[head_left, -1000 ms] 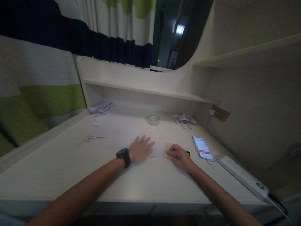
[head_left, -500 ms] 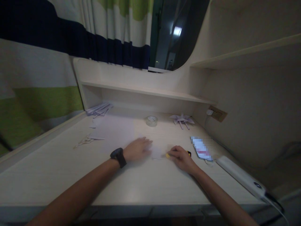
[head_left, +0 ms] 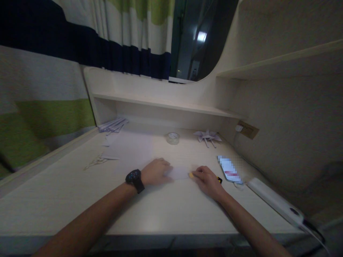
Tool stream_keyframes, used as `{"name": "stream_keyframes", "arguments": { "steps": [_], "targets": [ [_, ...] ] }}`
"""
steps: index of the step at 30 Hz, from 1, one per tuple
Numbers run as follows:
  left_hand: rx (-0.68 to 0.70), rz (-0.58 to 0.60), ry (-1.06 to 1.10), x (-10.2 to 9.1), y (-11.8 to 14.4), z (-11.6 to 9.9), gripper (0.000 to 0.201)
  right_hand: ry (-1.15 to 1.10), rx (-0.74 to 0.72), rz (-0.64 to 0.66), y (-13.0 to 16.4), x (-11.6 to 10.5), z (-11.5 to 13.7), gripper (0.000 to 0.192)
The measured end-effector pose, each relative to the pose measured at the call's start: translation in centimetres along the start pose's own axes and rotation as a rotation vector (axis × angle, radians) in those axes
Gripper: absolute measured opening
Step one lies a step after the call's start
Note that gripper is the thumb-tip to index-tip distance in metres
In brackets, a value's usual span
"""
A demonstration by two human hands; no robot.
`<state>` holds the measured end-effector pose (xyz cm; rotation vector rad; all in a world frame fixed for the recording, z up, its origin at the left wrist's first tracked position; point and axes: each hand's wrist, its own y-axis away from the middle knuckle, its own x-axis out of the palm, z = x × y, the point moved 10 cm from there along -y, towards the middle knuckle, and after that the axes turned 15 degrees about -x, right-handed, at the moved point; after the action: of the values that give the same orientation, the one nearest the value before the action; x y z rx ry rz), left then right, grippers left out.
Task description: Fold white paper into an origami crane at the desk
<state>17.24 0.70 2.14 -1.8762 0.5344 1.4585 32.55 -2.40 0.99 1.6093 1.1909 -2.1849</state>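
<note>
A small white paper piece (head_left: 179, 173) lies flat on the desk between my two hands. My left hand (head_left: 157, 171), with a black watch on its wrist, rests on the left side of that paper, fingers stretched out. At the paper's right edge, my right hand (head_left: 205, 179) is closed around a slim yellow-and-black utility knife (head_left: 191, 175). Its yellow front shows at my fingertips and its black end sticks out behind the hand; most of the body is hidden by my fingers, and the blade cannot be made out.
A tape roll (head_left: 173, 138) lies farther back, with paper pinwheels (head_left: 207, 136) to its right. White sheets (head_left: 131, 144), folded paper strips (head_left: 112, 125) and thin sticks (head_left: 96, 161) are on the left. A phone (head_left: 229, 169) and power strip (head_left: 274, 200) lie right.
My right hand stays near the paper's right edge, and the knife's back end has tilted slightly down and right. The fingers of my left hand have shifted a little on the paper.
</note>
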Motion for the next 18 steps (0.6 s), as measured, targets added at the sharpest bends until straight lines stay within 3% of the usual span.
{"name": "stream_keyframes", "arguments": {
  "steps": [13, 18],
  "targets": [
    [-0.039, -0.068, -0.104, 0.7, 0.0, -1.3, 0.034, 0.025, 0.021, 0.038, -0.3, -0.1, 0.9, 0.018],
    [-0.075, -0.072, -0.088, 0.9, 0.0, -1.3, 0.037, 0.013, 0.114, 0.021, 0.0, -0.4, 0.3, 0.017]
  ]
}}
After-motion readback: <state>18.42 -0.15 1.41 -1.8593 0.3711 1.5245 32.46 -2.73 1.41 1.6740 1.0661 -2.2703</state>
